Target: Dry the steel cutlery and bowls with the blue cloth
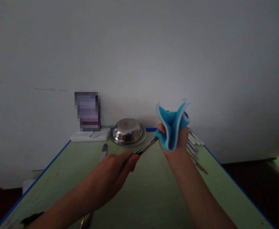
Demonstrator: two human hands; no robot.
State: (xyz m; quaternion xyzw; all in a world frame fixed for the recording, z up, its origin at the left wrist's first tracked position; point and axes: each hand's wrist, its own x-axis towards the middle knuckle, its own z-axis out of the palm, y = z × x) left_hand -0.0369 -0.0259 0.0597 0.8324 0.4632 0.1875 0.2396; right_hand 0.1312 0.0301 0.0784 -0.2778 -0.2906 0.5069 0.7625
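My left hand (pixel 120 167) is closed, thumb against fingers, on one end of a slender metal utensil (pixel 147 146), its exact kind unclear. The other end runs into a blue cloth (pixel 171 127) with a white edge. My right hand (pixel 182 140) grips that cloth, which is folded about the utensil's far end and flares upward. Both hands are raised above the green table (pixel 153 197). Beneath my left hand lies a flat metal utensil (pixel 103 152) with a dark tip, partly hidden.
An upturned metal bowl (pixel 128 130) sits by the wall. Left of it, a blurred-out screen (pixel 88 111) stands on a white base (pixel 91 135). Several utensils (pixel 193 149) lie behind my right arm, beside a wooden stick (pixel 201 167). Another shiny object (pixel 87 221) shows under my left forearm.
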